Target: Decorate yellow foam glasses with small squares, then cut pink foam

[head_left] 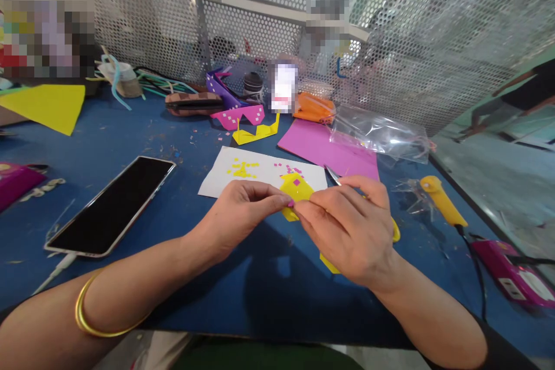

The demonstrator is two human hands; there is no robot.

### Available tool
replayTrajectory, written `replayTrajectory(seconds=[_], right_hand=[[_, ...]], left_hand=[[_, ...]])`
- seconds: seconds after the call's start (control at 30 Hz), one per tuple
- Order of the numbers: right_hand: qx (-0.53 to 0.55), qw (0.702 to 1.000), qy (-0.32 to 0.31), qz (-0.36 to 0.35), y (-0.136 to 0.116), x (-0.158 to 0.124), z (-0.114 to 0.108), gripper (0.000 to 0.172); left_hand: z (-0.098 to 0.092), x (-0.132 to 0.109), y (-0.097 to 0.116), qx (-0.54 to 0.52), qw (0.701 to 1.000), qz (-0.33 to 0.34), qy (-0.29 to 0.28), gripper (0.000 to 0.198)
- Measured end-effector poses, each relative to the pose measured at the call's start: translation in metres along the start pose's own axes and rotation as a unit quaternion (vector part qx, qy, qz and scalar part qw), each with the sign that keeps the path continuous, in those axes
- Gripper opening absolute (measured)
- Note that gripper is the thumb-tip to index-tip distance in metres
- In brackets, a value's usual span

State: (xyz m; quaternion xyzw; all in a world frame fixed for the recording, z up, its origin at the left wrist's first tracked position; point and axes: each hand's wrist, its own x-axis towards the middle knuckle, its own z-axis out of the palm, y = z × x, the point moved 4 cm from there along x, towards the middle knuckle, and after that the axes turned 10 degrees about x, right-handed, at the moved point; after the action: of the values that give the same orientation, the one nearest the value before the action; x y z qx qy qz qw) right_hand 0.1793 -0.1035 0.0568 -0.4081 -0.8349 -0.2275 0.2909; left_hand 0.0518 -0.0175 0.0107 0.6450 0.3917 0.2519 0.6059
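Over the blue table (260,289), my left hand (243,211) pinches the left side of a small yellow paper piece (295,191) dotted with tiny pink squares. My right hand (347,228) is closed on the same yellow piece from the right and also holds yellow-handled scissors (395,230), whose blades stick out behind the fingers. Just behind my hands lies a white sheet (255,173) strewn with yellow and pink paper scraps.
A black phone (113,205) on a cable lies at left. A pink sheet (325,147), clear plastic bag (381,136), yellow cutter (442,199) and pink device (511,274) lie right. Paper glasses (243,115), yellow paper (47,105) and perforated metal screen (269,23) stand behind.
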Motion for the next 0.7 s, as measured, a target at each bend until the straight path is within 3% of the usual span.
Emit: replayTrajectory(seconds=[0.2,0.7], right_hand=[[0.041,0.997,0.0,0.069,0.012,-0.002,-0.005,0.004],[-0.07,0.996,0.01,-0.053,-0.008,0.001,0.0,0.014]], left_hand=[[-0.001,0.0,-0.003,0.002,1.0,-0.014,0.014,0.014],[0.001,0.0,-0.002,-0.022,1.0,-0.014,-0.014,0.015]])
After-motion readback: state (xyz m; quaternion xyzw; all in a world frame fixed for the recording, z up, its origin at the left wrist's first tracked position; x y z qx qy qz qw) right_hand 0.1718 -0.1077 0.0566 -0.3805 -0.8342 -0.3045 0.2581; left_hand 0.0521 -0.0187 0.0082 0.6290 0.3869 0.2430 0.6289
